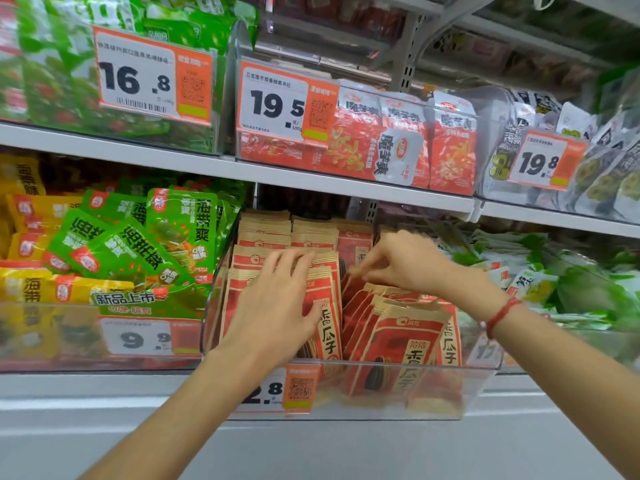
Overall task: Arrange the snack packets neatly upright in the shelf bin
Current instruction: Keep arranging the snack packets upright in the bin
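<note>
A clear plastic shelf bin [485,370] on the lower shelf holds several red-and-tan sunflower seed packets. The left row of packets [327,327] stands upright. My left hand [277,299] lies flat against the front of that row with straight fingers, pressing on it. On the right, a front packet [401,344] leans backwards, with others tilted behind it. My right hand [401,263] hovers over the right row, fingers curled down and pinching the top edges of the leaning packets [356,289]. More packets [311,233] stand at the bin's back.
Green and yellow seaweed packets [138,244] fill the bin to the left. Green-and-white packets [533,282] lie in the bin to the right. The shelf above [346,185] carries red konjac packets and price tags. An orange price tag [299,388] hangs on the bin front.
</note>
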{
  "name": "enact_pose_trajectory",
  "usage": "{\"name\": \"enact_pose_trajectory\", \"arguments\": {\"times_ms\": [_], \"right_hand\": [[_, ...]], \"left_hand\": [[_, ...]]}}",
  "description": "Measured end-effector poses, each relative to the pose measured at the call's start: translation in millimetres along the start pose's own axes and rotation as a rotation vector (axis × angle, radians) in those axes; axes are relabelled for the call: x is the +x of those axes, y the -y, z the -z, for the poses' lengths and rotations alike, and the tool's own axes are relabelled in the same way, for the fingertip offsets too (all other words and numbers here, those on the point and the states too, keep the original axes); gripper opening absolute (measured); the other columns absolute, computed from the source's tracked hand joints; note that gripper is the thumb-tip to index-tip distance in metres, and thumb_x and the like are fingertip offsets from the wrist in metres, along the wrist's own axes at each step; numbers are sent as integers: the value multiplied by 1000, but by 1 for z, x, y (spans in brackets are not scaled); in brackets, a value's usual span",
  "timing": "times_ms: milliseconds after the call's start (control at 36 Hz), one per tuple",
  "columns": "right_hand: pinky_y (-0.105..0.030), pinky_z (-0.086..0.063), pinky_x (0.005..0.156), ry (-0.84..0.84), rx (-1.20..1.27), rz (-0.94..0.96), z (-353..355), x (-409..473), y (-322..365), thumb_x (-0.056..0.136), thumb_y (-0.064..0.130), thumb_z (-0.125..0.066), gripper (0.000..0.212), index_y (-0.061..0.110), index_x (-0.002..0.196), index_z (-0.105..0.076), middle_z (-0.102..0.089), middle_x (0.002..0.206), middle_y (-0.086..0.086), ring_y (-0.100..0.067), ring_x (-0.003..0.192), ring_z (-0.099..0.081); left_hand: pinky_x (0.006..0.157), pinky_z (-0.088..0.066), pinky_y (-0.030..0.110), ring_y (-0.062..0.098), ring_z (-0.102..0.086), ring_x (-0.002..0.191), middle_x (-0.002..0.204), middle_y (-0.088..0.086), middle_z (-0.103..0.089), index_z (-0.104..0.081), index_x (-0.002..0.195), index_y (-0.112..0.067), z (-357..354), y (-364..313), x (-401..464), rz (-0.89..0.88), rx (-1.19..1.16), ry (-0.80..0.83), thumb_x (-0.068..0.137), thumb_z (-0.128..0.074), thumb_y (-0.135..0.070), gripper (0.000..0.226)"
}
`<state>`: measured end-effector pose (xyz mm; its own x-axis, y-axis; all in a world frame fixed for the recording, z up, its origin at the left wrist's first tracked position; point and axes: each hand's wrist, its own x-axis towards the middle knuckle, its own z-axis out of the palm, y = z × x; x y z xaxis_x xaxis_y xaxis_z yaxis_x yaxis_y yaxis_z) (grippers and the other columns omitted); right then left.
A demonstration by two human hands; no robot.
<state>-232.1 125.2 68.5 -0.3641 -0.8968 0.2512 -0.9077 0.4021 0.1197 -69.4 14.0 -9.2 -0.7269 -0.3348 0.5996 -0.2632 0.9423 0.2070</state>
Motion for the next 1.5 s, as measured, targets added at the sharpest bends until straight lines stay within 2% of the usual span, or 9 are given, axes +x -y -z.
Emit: {"name": "enact_pose_trajectory", "arguments": {"times_ms": [306, 417, 472, 583, 833, 1083, 1167, 1306, 1500], "right_hand": [[-16, -50, 90, 368, 380, 77, 0, 5, -26, 93, 19, -61, 23, 22, 114, -69, -69, 109, 13, 5, 95, -64], [-11, -49, 81, 578, 374, 15, 9, 6, -22, 93, 45, -52, 49, 3, 115, -66, -74, 96, 14, -2, 87, -67], [-14, -50, 86, 476, 465, -47, 8, 10, -24, 89, 52, -51, 62, -2, 118, -63, -71, 112, -1, -17, 102, -66], [-36, -43, 104, 120, 275, -58, -12, 36, -18, 99, 23, -49, 36, 14, 132, -57, -59, 133, -3, -20, 123, -55], [-42, -33, 113, 336, -46, -169, -44, 84, -19, 97, 22, -45, 66, 12, 153, -11, -23, 157, -14, -32, 141, -29], [-33, -51, 80, -65, -120, -7, -28, 51, -26, 84, 20, -63, 37, 14, 120, -59, -63, 115, -6, -26, 102, -60], [-27, -46, 69, -23, -11, -3, -22, 37, -25, 82, 23, -71, 17, 23, 99, -73, -70, 93, 4, -17, 89, -65], [-28, -48, 77, 69, -16, 77, -20, 23, -15, 88, 23, -66, 6, 25, 93, -70, -70, 98, 8, -13, 94, -64], [-38, -55, 68, -510, 42, 161, 13, -24, -15, 91, 20, -64, 13, 22, 104, -68, -74, 90, 6, -16, 83, -69]], "left_hand": [[92, -42, 17, 5, -14, 139, 151, -12, -21, -13, 152, -26, -3, 1, 0, -8, -1, 1, 96, -47, -46, 68], [94, -42, 18, 5, -14, 140, 151, -12, -21, -13, 152, -26, -3, 2, 0, -7, 1, 5, 96, -47, -46, 68], [96, -41, 19, 5, -15, 140, 151, -11, -22, -14, 152, -26, -3, 2, 1, -6, -1, -4, 95, -48, -46, 69], [99, -40, 21, 7, -18, 139, 150, -10, -26, -18, 151, -24, -3, 2, 0, -2, -4, -23, 95, -49, -45, 68], [104, -36, 22, 7, -15, 141, 152, -10, -24, -16, 152, -22, -6, 3, -2, -24, 8, -35, 96, -47, -45, 69], [107, -35, 23, 5, -16, 143, 155, -11, -21, -14, 153, -22, -6, 4, -3, -11, -6, -30, 96, -47, -45, 70], [104, -38, 22, 5, -16, 142, 155, -12, -19, -12, 153, -24, -5, 4, -2, -2, -4, -13, 96, -45, -46, 69], [106, -34, 22, 5, -16, 142, 154, -12, -21, -12, 152, -24, -3, 1, -2, 10, -17, 7, 96, -45, -45, 68], [114, -25, 26, 9, -15, 145, 156, -9, -23, -18, 152, -22, -2, 0, -2, 37, -17, 24, 95, -48, -45, 68]]}}
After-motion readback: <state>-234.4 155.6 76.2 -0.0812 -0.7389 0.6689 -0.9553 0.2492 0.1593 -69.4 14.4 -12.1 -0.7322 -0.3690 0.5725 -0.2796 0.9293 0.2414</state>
